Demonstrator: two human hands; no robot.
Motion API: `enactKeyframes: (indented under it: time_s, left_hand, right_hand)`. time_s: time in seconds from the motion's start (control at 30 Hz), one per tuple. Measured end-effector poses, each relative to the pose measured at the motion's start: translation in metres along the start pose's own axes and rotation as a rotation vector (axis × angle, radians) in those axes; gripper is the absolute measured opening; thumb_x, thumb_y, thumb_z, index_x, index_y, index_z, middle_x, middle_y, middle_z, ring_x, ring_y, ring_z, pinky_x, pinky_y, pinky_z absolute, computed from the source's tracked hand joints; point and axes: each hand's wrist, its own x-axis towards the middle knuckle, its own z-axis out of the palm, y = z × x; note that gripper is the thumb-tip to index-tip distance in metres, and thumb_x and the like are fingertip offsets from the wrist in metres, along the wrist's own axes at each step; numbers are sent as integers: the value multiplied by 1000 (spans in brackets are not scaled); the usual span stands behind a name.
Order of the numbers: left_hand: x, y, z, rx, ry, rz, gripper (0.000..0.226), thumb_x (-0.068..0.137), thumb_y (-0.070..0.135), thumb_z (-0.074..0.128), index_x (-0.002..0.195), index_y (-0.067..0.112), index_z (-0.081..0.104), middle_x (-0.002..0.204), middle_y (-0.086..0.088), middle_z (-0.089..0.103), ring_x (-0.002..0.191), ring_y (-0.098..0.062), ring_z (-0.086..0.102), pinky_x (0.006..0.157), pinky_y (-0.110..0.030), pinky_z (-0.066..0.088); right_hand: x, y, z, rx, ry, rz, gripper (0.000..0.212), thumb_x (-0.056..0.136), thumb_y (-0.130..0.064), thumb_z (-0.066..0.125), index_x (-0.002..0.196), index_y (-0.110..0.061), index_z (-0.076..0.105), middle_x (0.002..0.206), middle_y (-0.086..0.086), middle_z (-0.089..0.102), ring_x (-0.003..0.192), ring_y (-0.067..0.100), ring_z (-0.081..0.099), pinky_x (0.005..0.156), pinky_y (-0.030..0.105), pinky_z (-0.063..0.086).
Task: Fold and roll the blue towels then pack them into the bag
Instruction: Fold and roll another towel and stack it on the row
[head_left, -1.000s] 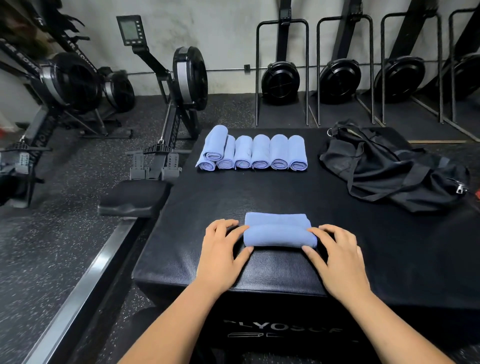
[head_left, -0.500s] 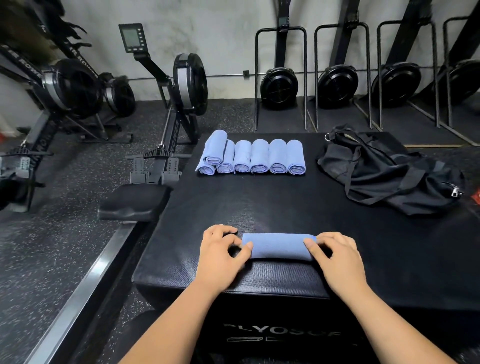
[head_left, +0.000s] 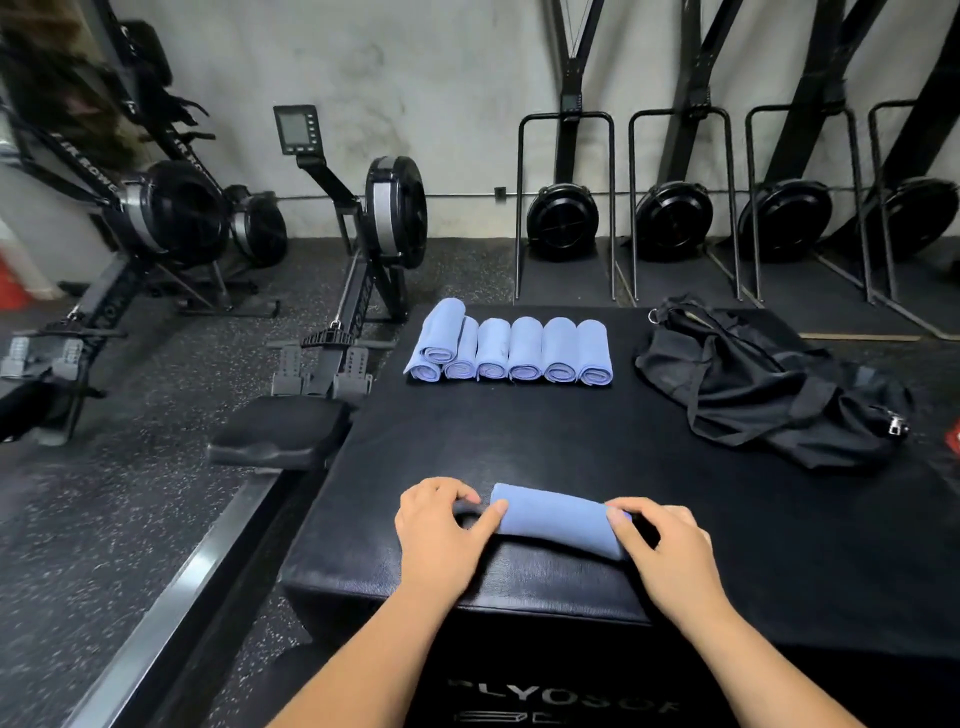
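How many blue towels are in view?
8: six rolled in a row at the box's far edge, a seventh atop its left end, an eighth between the hands. Bag may hide more.

On my feed both hands hold one blue towel roll (head_left: 556, 519) lying crosswise near the front edge of the black padded box (head_left: 519, 441). The left hand (head_left: 441, 535) pinches its left end, thumb on the cloth. The right hand (head_left: 662, 551) curls over its right end. At the far edge sit the finished rolls (head_left: 524, 348), six side by side and a seventh on top at the left. The black bag (head_left: 769, 384) lies slumped to their right.
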Motion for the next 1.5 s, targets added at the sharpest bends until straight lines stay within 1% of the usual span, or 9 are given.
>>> enactKeyframes:
  time_s: [0.2, 0.37, 0.5, 0.73, 0.9, 1.03, 1.13, 1.3, 1.5]
  left_hand:
    - [-18, 16, -2, 199, 36, -2, 34, 88, 66, 66, 74, 37, 54, 74, 20, 57, 79, -7, 54, 81, -36, 41]
    - [-21, 31, 2, -20, -175, -106, 25, 97, 55, 61, 111, 34, 64, 81, 22, 69, 91, -2, 65, 98, -36, 47]
    - [-12, 41, -4, -163, -324, -218, 42, 95, 48, 64, 132, 29, 59, 81, 20, 73, 101, -6, 69, 93, -35, 53]
    - [-3, 57, -14, -370, -370, -320, 56, 88, 38, 71, 133, 46, 40, 90, 10, 75, 88, -7, 72, 89, -36, 57]
    - [7, 52, -22, -673, -310, -388, 57, 92, 26, 79, 136, 40, 45, 100, 4, 76, 86, -8, 76, 81, -29, 59]
    - [26, 49, -28, -780, -259, -359, 55, 93, 27, 80, 136, 37, 48, 104, 3, 78, 85, -7, 76, 76, -24, 55]
    - [45, 47, -31, -810, -247, -336, 49, 95, 26, 78, 134, 35, 52, 102, 4, 79, 82, -6, 75, 74, -22, 54]
    - [85, 34, -33, -765, -261, -262, 51, 96, 28, 73, 141, 32, 51, 107, 8, 78, 96, -11, 75, 99, -40, 58]
    - [120, 0, -29, -181, -122, 34, 57, 102, 42, 64, 153, 25, 46, 145, 12, 54, 135, -4, 47, 115, -24, 36]
  right_hand:
    - [-7, -13, 4, 28, 20, 43, 4, 91, -48, 72, 88, -51, 72, 90, -9, 65, 94, 4, 59, 96, 41, 49]
    - [-14, -29, 24, -42, 4, 40, 6, 92, -53, 67, 95, -50, 70, 81, -17, 70, 96, 9, 61, 77, 34, 50]
    - [-22, -46, 42, -60, -75, 3, 29, 96, -53, 62, 123, -45, 69, 81, -20, 69, 95, 12, 62, 84, 37, 53]
    - [-21, -66, 51, 73, -225, 34, 28, 98, -44, 67, 126, -39, 66, 76, -27, 70, 81, 2, 65, 79, 27, 51]
    - [-8, -77, 52, 163, -267, 56, 26, 98, -49, 65, 123, -49, 60, 96, -32, 73, 99, 2, 67, 94, 33, 53]
    - [8, -101, 52, 431, -376, 120, 26, 103, -39, 63, 128, -40, 55, 98, -6, 80, 97, 24, 73, 96, 46, 57]
    - [23, -120, 53, 645, -369, 182, 26, 103, -27, 65, 128, -27, 59, 101, 5, 81, 101, 23, 76, 99, 43, 58]
    - [60, -136, 76, 897, -296, 354, 26, 102, -14, 67, 127, -14, 64, 106, 9, 80, 101, 29, 77, 94, 42, 59]
    - [116, -148, 107, 909, -112, 427, 25, 99, -12, 70, 125, -12, 66, 95, 3, 80, 94, 23, 78, 83, 35, 62]
